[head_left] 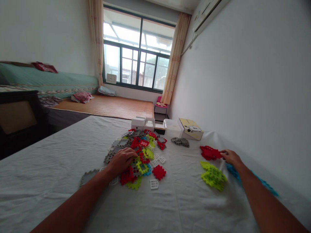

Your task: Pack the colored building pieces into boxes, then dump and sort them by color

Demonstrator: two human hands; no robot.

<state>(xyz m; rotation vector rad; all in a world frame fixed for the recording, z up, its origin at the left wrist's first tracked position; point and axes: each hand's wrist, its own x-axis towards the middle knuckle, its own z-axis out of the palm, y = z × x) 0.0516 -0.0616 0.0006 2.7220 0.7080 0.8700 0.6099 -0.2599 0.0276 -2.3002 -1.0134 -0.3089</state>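
Note:
A heap of flat plastic interlocking tiles (142, 150) in red, grey, lime, white and blue lies on a white cloth (60, 161). My left hand (122, 160) rests on the near left of the heap, fingers curled over the tiles. My right hand (230, 157) reaches to the right, fingertips pinching the edge of a stack of red tiles (209, 152). Below that lies a stack of lime tiles (213, 176). Blue tiles (233, 171) sit under my right wrist. A grey stack (180, 141) lies further back.
White boxes (143, 123), a clear tub (172, 127) and a cardboard box (191, 128) line the far edge of the cloth. A wall runs close along the right. Beyond are a wooden platform bed, a green sofa at left and a window.

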